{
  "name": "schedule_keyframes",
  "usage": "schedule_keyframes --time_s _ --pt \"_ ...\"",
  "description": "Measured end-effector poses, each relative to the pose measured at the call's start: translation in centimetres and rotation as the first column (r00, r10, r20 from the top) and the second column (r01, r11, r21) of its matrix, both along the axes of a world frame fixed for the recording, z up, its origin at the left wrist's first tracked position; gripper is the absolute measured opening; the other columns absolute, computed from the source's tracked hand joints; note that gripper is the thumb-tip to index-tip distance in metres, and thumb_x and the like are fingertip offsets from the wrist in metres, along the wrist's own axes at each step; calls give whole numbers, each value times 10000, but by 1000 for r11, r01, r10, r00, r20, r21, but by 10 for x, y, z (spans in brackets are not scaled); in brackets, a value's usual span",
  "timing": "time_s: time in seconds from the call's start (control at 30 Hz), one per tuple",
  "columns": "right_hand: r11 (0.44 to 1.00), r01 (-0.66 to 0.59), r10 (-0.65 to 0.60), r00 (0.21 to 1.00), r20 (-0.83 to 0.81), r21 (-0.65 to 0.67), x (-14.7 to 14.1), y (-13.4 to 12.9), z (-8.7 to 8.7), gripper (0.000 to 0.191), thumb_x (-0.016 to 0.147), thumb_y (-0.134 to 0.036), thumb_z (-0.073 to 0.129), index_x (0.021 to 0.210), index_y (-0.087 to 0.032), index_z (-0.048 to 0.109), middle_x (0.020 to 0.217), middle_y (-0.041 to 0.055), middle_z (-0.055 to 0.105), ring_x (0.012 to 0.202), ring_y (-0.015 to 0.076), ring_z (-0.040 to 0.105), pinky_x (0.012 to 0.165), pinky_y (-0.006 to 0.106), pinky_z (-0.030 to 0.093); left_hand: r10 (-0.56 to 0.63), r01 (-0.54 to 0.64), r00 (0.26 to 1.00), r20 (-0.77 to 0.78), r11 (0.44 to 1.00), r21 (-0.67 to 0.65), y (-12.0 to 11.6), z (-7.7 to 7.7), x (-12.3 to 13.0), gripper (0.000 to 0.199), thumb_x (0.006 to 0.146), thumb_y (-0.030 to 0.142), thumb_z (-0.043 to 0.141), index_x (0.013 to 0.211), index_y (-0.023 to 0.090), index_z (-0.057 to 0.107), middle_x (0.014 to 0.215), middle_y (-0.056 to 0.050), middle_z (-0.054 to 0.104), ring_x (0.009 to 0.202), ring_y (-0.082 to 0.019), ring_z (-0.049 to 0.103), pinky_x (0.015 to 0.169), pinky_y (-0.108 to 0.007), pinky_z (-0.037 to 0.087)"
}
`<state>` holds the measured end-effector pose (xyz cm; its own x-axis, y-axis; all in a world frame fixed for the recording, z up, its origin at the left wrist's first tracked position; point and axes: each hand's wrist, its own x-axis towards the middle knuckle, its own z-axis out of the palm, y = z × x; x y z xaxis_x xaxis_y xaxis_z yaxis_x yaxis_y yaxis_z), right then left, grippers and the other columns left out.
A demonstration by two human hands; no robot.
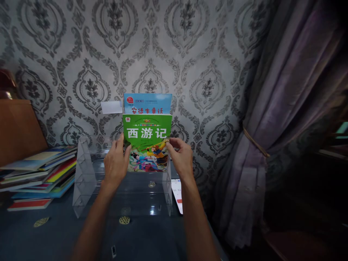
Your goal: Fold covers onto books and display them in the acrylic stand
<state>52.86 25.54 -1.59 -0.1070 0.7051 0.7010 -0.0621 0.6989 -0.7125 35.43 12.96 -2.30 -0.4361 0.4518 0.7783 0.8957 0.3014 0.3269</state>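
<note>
A green picture-cover book (146, 145) stands upright in front of me, held by its two side edges. My left hand (117, 161) is closed on its left edge, and my right hand (181, 156) pinches the right edge with the thumb on the cover. Directly behind it a blue book (147, 102) shows only its top part above the green one. Below and around both is a clear tiered display rack (84, 177); whether the green book's lower edge touches a tier I cannot tell.
Left of the rack lies a stack of books (40, 174) beside a brown box-like object (21, 130). A phone (177, 195) with a lit screen stands at the rack's right. A white label (111, 107) sits near the wall. A tied curtain (247, 174) hangs at right.
</note>
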Motion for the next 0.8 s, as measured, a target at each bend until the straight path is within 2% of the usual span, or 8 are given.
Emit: schedule_keyframes --time_s 0.27,0.5,0.8 --pt "1000 5 -5 1000 -4 0 0 -1 1 272 775 -392 636 904 -183 753 892 95 801 814 251 747 715 357 583 -57 57 998 -5 997 51 3 -3 -3 528 994 333 456 1499 177 449 1146 -132 668 898 -254 655 814 -405 544" --pt "1000 6 -6 1000 -7 -3 0 -2 2 306 778 -402 633 932 -166 751 910 104 801 827 251 748 761 376 587 -78 78 997 -9 996 39 -3 1 -2 500 1001 336 446 1466 154 469 1122 -126 661 879 -252 655 799 -394 541" --pt "1000 5 -5 1000 -14 1 2 -3 3 280 789 -395 653 940 -179 750 922 96 798 844 251 748 764 369 590 -77 78 997 -16 994 78 -4 3 0 454 995 330 469 1430 204 503 1116 -97 657 903 -239 656 805 -375 545"
